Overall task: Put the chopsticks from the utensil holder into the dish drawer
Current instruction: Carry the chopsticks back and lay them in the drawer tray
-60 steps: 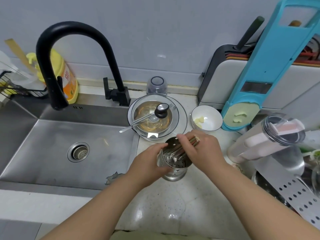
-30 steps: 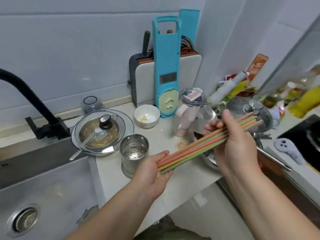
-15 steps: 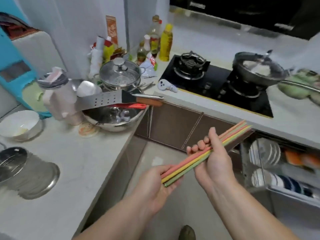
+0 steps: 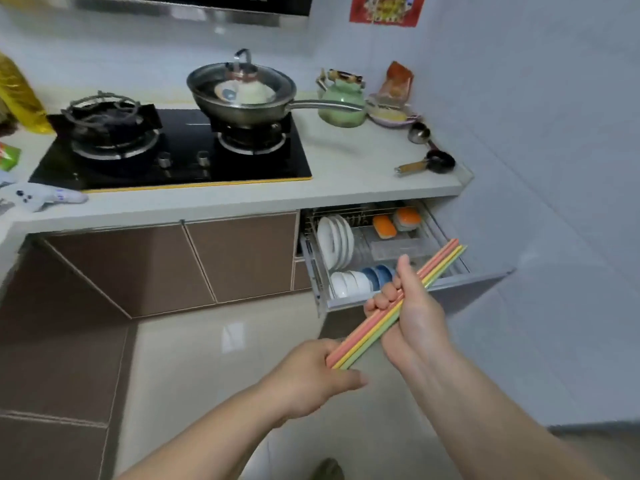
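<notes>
A bundle of pink, orange, yellow and green chopsticks (image 4: 437, 263) slants up to the right in front of me. My right hand (image 4: 410, 317) grips the bundle around its middle. My left hand (image 4: 313, 377) holds its lower end. The upper tips hang over the front of the dish drawer (image 4: 467, 287), which stands pulled out under the counter. Inside the drawer are upright white plates (image 4: 334, 242), white and blue bowls (image 4: 360, 280) and orange items at the back. The utensil holder is out of view.
A black gas hob (image 4: 173, 150) on the white counter (image 4: 346, 174) carries a lidded steel pan (image 4: 242, 95). A green kettle (image 4: 341, 102) and small ladles (image 4: 427, 161) sit at the counter's right end. Brown cabinet doors (image 4: 156, 265) stand left of the drawer. The wall (image 4: 554, 168) is close on the right.
The view has swung right from the sink counter to the hob and the pulled-out drawer. Both hands carried the chopstick bundle along, and its tips now reach over the drawer.
</notes>
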